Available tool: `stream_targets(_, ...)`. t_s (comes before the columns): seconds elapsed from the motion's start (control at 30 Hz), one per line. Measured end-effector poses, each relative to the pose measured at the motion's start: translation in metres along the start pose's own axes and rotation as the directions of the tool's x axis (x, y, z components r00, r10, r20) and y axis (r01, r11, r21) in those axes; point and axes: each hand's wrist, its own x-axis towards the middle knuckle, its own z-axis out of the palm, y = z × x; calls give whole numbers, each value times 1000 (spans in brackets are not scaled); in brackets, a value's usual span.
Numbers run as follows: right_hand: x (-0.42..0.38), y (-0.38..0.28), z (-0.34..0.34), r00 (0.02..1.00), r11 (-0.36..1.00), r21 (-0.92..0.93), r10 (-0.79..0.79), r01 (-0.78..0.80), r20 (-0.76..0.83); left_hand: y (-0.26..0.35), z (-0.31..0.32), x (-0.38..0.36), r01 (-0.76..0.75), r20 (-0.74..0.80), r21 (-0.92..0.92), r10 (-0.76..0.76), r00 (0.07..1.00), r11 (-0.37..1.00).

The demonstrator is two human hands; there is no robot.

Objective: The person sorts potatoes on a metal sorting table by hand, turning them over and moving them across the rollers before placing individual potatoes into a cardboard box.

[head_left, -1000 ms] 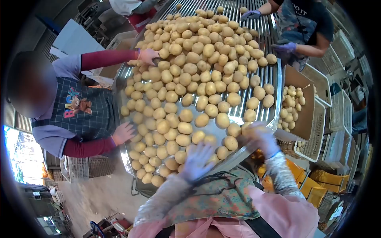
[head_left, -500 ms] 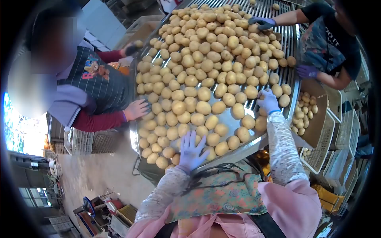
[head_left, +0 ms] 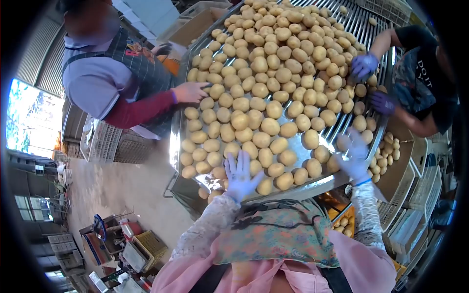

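Many potatoes (head_left: pixel 259 90) cover a metal sorting table (head_left: pixel 299 155), one layer deep near me and heaped toward the far end. My left hand (head_left: pixel 239 178), in a pale lilac glove, lies with fingers spread against potatoes at the near edge, gripping none. Over the near right corner, my right hand (head_left: pixel 355 158) wears the same kind of glove and is smeared by motion. A blurred potato (head_left: pixel 343 142) sits between its thumb and fingers, apparently held.
On the left, a co-worker's hand (head_left: pixel 190 92) touches the potatoes. Another co-worker's purple-gloved hands (head_left: pixel 364 67) work at the right edge. Beside that edge stands a box (head_left: pixel 401 168) with potatoes in it, near plastic crates (head_left: pixel 422 188). A roller grate (head_left: pixel 326 9) forms the table's far part.
My view has turned and shifted. My right hand has moved toward the table's near right edge. The left co-worker's hand reaches further over the potatoes; the right co-worker's far hand has come nearer.
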Motion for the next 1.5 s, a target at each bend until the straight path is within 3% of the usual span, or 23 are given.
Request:
stream_targets(0.03,9,-13,15,980,981,-9,-191,192,57,10,-13,4,3,163,25,-7,987,1000)
stream_targets(0.17,14,-62,73,801,871,109,-485,479,352,-46,-57,-43,-75,279,4,71,958,997)
stream_targets(0.3,13,-123,119,745,840,283,-542,463,389,-76,-97,-63,142,194,209,-184,964,968)
stream_targets(0.4,11,-167,131,826,888,183,-459,422,327,-91,-79,-55,274,32,303,-297,954,913)
stream_targets(0.47,6,-184,133,892,964,193,-248,186,379,-86,-39,-44,77,-170,383,-11,985,920)
stream_targets(0.5,2,-180,134,926,938,269,-285,218,246,-59,-21,-40,-39,-87,367,76,993,929)
stream_targets(0.57,-4,-162,131,913,934,309,-276,180,300,-10,-25,-30,-149,-13,335,163,987,930)
stream_targets(0.63,-3,-141,113,919,933,271,-307,238,249,31,-68,-9,-134,211,-3,131,969,991)
stream_targets(0.73,-4,-101,106,927,973,232,-89,3,363,-14,-54,14,8,191,11,-10,982,1000)
stream_targets(0.77,6,-100,94,967,979,126,-180,158,182,-34,-27,14,-50,9,28,50,999,998)
stream_targets(0.87,38,-132,98,983,962,247,-147,115,113,-7,-9,56,-75,44,196,68,997,978)
stream_targets(1.0,55,-137,167,909,974,-111,-137,195,393,45,20,72,70,82,252,-93,992,965)
stream_targets(1.07,49,-120,150,859,987,69,-159,143,487,53,-2,51,-191,247,102,161,956,976)
stream_targets(1.1,51,-120,109,869,940,323,-66,-111,491,34,-7,39,-279,271,-127,304,913,952)
stream_targets(1.13,53,-113,81,858,771,539,19,-339,513,16,-18,32,-283,260,-128,307,915,951)
stream_targets(1.2,8,-60,60,920,592,705,239,-391,309,-18,-39,15,-243,414,-246,329,849,938)
stream_targets(1.23,-14,-34,37,894,708,566,429,-423,131,-13,-64,27,-104,549,-76,129,826,992)
stream_targets(1.27,-41,25,39,840,756,519,529,-399,-124,-6,-89,39,17,642,111,-85,762,994)
stream_targets(1.3,-46,50,12,715,689,673,611,-269,-339,-24,-79,32,20,649,104,-83,756,994)
stream_targets(1.33,-39,61,-24,686,851,303,524,-428,-505,-52,-55,23,76,361,196,-144,921,978)
stream_targets(1.37,-43,74,-39,701,729,-230,444,-644,-558,-70,-34,14,163,26,267,-176,984,950)
stream_targets(1.4,-37,69,-40,707,738,-228,438,-636,-555,-69,-13,17,174,20,270,-186,982,947)
stream_targets(1.5,-3,25,-14,975,982,0,185,-187,-121,-34,28,36,194,-61,504,-189,980,842)
